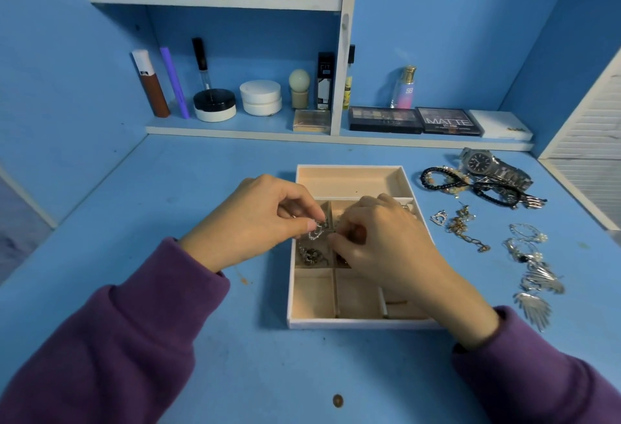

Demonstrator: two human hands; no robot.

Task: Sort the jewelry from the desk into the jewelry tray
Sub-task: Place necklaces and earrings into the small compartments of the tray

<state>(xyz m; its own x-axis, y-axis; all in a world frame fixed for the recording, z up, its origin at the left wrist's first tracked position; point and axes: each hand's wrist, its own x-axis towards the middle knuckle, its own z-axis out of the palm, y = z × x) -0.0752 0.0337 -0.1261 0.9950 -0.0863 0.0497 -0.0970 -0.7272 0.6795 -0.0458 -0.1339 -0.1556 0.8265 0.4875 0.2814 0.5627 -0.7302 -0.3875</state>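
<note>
Sparkly earring [316, 230] pinched between thumb and forefinger of left hand [255, 222], just over the left middle cell of the tray [347, 324]. At 6 o'clock from it, in the next cell, a dark trinket [311, 255]. Right hand [386, 238] curled over the tray's centre, fingertips near the earring (holding anything or not, cannot tell). Loose on the desk [201, 339] at 3 o'clock from the tray: heart pendant [439, 218], chain [465, 230], leaf earrings [537, 289]. At 2 o'clock, bracelets [437, 180] and watch [479, 161], touching. At 12 o'clock, shelf [235, 129] of cosmetics.
</note>
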